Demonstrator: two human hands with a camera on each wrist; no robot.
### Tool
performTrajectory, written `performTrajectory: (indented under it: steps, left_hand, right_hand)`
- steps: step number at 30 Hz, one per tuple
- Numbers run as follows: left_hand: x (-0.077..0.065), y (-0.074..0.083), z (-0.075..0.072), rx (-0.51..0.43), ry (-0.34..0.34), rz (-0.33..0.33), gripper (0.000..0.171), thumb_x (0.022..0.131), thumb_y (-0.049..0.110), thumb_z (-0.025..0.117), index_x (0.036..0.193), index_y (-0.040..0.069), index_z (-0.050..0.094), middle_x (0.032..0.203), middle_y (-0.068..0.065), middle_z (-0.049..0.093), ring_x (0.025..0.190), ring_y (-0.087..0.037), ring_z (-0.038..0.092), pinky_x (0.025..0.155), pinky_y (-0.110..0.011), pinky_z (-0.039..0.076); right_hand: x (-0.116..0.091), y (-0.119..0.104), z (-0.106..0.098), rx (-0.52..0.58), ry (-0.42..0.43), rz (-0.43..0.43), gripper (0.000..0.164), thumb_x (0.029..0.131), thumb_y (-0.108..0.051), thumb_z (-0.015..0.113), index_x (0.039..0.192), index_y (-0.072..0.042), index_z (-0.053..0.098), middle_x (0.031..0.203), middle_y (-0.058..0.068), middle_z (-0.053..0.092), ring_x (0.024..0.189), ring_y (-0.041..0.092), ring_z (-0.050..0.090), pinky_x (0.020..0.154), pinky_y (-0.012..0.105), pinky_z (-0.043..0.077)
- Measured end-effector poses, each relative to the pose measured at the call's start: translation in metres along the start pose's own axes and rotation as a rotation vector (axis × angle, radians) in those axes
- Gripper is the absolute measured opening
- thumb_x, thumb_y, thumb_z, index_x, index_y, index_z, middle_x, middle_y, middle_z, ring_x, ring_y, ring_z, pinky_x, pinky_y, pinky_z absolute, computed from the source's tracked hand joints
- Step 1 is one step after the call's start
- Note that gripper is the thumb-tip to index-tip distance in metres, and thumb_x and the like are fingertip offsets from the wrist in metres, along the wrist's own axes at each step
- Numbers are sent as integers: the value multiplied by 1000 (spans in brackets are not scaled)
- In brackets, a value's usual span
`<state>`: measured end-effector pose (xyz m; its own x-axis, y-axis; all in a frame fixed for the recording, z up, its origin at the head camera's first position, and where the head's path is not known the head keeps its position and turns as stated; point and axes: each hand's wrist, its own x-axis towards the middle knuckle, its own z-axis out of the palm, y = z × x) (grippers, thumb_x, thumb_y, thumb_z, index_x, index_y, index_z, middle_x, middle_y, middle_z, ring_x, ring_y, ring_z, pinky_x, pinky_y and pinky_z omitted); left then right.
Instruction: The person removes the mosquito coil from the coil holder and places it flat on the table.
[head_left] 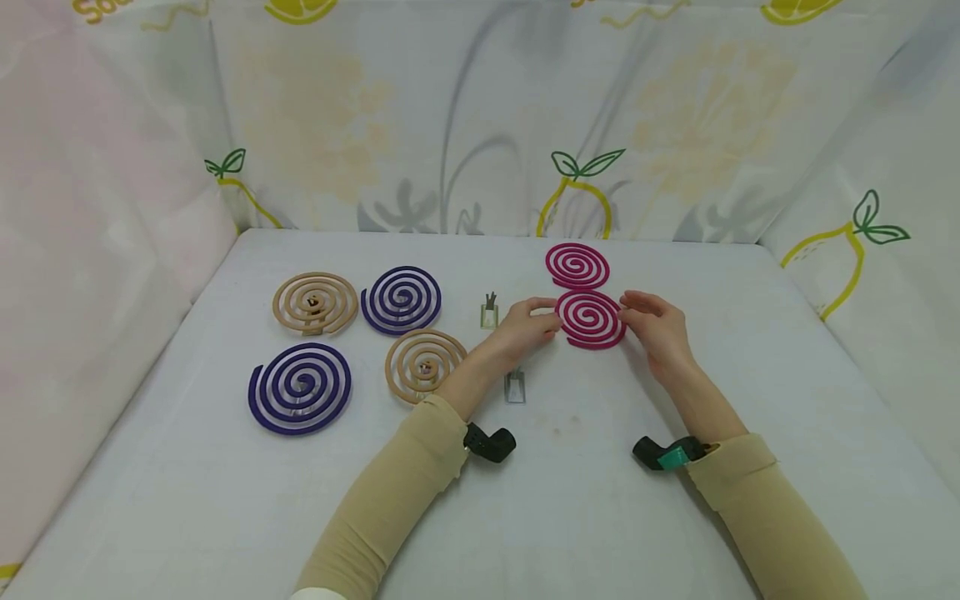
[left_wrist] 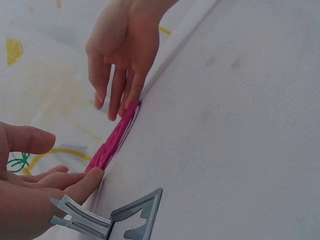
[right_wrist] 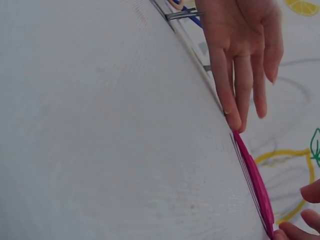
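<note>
In the head view, two pink mosquito coils lie on the white table right of centre, the nearer coil (head_left: pixel 590 319) just in front of the farther coil (head_left: pixel 577 266). My left hand (head_left: pixel 527 325) touches the nearer coil's left edge with its fingertips. At the opposite edge are the fingertips of my right hand (head_left: pixel 663 332). Both wrist views show this coil low and edge-on between the hands, with the fingers fairly straight and not curled round it. A metal coil stand (left_wrist: pixel 137 215) shows close to the left hand in the left wrist view.
Left on the table are a far tan coil (head_left: pixel 315 303), a far dark blue coil (head_left: pixel 402 301), a near blue coil (head_left: pixel 300 388) and a tan coil (head_left: pixel 424 365) partly behind the left forearm. Small metal stands (head_left: pixel 489 314) sit near the left hand. Lemon-print cloth (head_left: pixel 480 108) hangs behind.
</note>
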<state>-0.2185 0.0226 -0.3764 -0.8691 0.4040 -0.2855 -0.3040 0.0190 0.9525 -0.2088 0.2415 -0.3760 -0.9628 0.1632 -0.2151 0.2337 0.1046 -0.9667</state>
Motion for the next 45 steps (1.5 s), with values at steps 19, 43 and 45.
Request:
performTrajectory:
  steps: [19,43,45]
  left_hand:
    - [7,-4,-9,-94,-32,13,49,103,4,46,151,0,36,157,-17,38,144,-26,39,117,-36,39]
    - [6,-3,-5,-82,-23,15,48,103,5,47,150,-1,37,156,-17,38,143,-27,40,116,-36,40]
    - [4,-2,-4,-82,-5,16,49,102,4,47,150,0,37,155,-18,40,142,-27,42,116,-35,40]
  right_hand:
    - [8,2,3,51,-62,-12,55,101,-7,51,153,-1,34,154,16,39,140,21,36,122,35,29]
    - [5,2,1,72,-46,-12,55,100,-6,53,153,-2,36,152,15,39,138,20,38,121,32,31]
    - [4,1,0,73,-42,-10,55,100,-7,53,153,-3,36,153,14,39,138,21,38,120,32,32]
